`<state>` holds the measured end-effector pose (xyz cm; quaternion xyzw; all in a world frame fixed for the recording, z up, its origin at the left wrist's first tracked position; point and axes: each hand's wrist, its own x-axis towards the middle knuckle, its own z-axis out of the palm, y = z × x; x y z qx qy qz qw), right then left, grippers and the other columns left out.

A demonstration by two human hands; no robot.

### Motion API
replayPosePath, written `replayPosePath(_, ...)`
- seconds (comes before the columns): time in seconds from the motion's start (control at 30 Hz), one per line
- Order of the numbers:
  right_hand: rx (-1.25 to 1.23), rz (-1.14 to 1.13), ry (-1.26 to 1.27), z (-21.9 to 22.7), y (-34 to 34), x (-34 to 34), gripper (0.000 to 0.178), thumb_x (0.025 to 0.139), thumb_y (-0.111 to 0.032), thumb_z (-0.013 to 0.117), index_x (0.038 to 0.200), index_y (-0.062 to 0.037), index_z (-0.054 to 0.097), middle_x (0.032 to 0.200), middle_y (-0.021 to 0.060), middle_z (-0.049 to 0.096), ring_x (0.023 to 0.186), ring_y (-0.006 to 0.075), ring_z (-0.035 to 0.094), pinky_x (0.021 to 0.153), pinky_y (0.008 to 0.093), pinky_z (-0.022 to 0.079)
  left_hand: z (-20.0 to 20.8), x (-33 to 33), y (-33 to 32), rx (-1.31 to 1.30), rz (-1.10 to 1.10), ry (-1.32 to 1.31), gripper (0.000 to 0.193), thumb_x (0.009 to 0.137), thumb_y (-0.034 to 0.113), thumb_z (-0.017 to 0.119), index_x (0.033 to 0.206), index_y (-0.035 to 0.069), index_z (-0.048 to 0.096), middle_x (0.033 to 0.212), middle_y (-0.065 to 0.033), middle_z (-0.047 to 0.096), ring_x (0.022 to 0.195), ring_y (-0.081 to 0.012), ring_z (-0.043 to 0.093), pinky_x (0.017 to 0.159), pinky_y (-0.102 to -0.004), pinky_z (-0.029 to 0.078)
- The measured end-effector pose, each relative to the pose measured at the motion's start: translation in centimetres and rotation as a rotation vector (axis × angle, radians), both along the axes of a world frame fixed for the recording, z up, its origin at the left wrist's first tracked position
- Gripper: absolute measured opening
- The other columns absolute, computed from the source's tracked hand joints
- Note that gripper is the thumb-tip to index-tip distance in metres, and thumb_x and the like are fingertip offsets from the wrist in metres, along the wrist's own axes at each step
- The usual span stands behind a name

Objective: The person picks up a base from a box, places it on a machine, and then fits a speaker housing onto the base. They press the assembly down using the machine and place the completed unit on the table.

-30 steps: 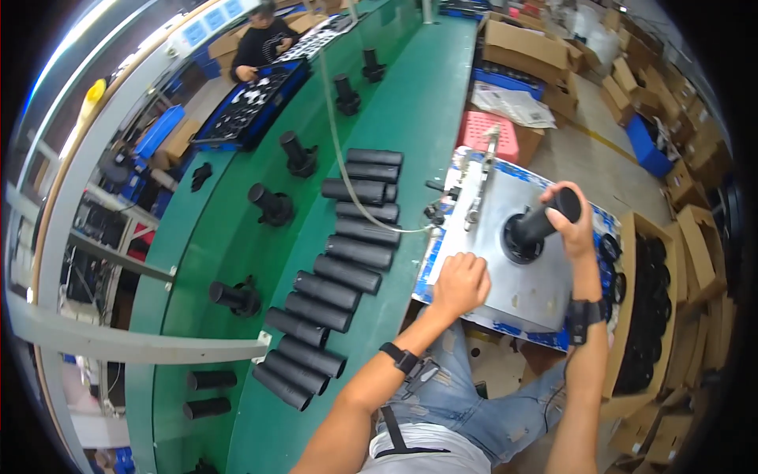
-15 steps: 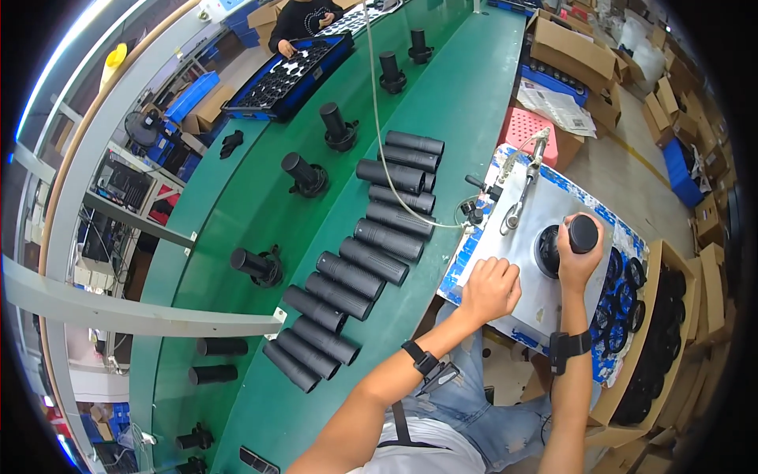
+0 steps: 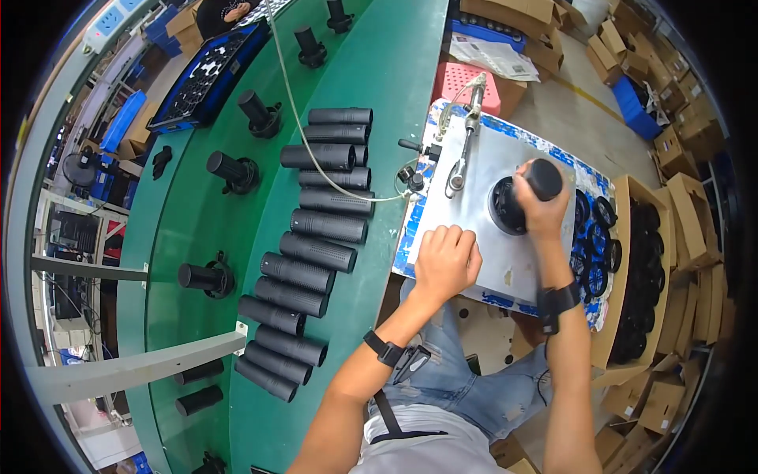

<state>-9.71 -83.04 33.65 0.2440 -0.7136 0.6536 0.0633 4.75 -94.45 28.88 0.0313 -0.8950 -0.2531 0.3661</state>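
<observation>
Right hand [image 3: 542, 209]: fingers wrapped round a black cylinder [image 3: 545, 178], closed end up, leaning slightly. Black round base [image 3: 505, 212] sits just left of that hand, on the metal plate [image 3: 505, 265]; joint between cylinder and base is hidden by the hand.

Left hand [image 3: 447, 261]: loose fist, knuckles up, over the plate's near left part. Palm side hidden, can't tell if anything's inside.

Just right of the right hand: loose black rings [image 3: 613, 255] on the blue-and-white board under the plate. Past those, a carton [image 3: 609, 375] full of dark round parts.

Ahead of the left hand: slim metal actuator [image 3: 472, 118] with a rod, black lever [image 3: 410, 145] beside it, pale hose [image 3: 298, 130] running off left.

Left of the left hand: row of black tubes [image 3: 317, 251] lying on the green bench [image 3: 387, 95]. Further left, black tube-on-base units [image 3: 233, 170] in the green channel.

Far ahead: pink perforated crate [image 3: 454, 79]. Far ahead-left: blue tray [image 3: 178, 125], co-worker's hand [image 3: 235, 13] beyond it.
</observation>
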Motion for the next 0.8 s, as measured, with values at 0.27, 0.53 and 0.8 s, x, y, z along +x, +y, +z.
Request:
replayPosePath(0.27, -0.079, 0.302, -0.17, -0.2, 1.4, -1.0, 0.031, 0.072, -0.009, 0.072, 0.098, -0.0039, 0.056, 0.09, 0.0059, 0.062, 0.088, 0.0157, 0.058, 0.086, 0.0313, 0.045, 0.0, 0.2, 0.1, 0.016, 0.001, -0.031, 0.01, 0.07, 0.011, 0.064, 0.074, 0.008, 0.056, 0.07, -0.0066, 0.046, 0.066, -0.0241, 0.048, 0.061, -0.036, 0.036)
replayPosePath(0.53, 0.101, -0.073, 0.092, -1.4, -0.3, 0.5, 0.017, 0.08, -0.003, 0.069, 0.095, -0.0009, 0.062, 0.088, 0.0032, 0.065, 0.078, 0.0096, 0.06, 0.073, 0.0242, 0.048, -0.2, 0.1, -0.1, 0.023, -0.018, -0.045, 0.011, 0.07, 0.011, 0.065, 0.074, 0.008, 0.055, 0.069, -0.0066, 0.046, 0.066, -0.0238, 0.047, 0.061, -0.0358, 0.035)
replayPosePath(0.8, 0.156, 0.236, 0.026, -0.4, 1.4, -1.4, 0.022, 0.079, -0.007, 0.067, 0.098, -0.0009, 0.059, 0.091, 0.0077, 0.066, 0.086, 0.018, 0.063, 0.085, 0.034, 0.048, -0.2, 0.1, -0.3, 0.038, -0.047, 0.006, 0.013, 0.072, 0.011, 0.065, 0.072, 0.009, 0.052, 0.069, -0.0062, 0.045, 0.066, -0.0229, 0.046, 0.062, -0.0356, 0.035)
